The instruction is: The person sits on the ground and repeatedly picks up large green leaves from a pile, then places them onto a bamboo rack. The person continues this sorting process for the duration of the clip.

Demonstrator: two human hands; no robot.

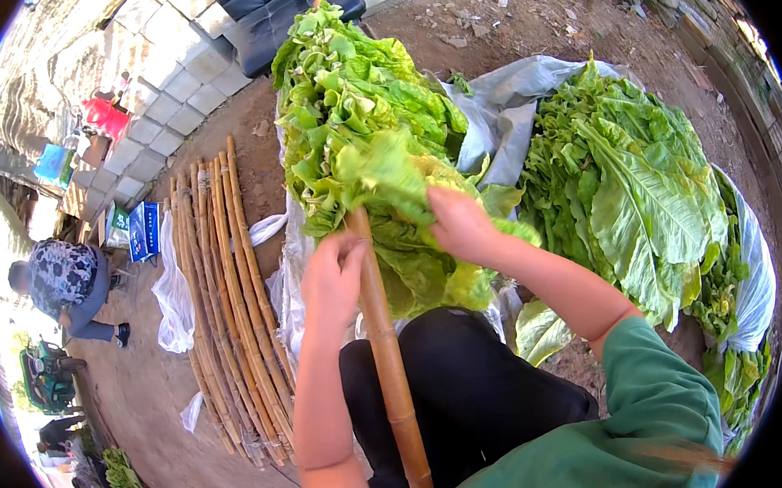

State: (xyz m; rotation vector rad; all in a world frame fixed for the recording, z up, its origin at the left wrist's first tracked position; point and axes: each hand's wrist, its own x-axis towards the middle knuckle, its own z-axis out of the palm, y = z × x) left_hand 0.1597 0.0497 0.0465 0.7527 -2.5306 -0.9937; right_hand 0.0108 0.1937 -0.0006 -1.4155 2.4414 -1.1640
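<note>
A bamboo pole (387,360) runs from my lap up to a thick row of large green leaves (338,118), which look like tobacco leaves. Their pale stem ends crowd along the line of the pole. My left hand (331,268) is beside the pole just below the leaves, thumb and fingers drawn together; whether something thin is pinched there cannot be made out. In my right hand (461,225) are some leaves (386,169), blurred by motion, held over the pole's upper end. To the right lies a big heap of loose leaves (638,179).
Several bamboo poles (229,310) lie side by side on the dirt ground at left, near a clear plastic bag (173,293). Grey sheeting (501,124) lies between the leaf piles. A black cushioned seat (280,20) stands beyond. A bent-over person (67,280) is at far left.
</note>
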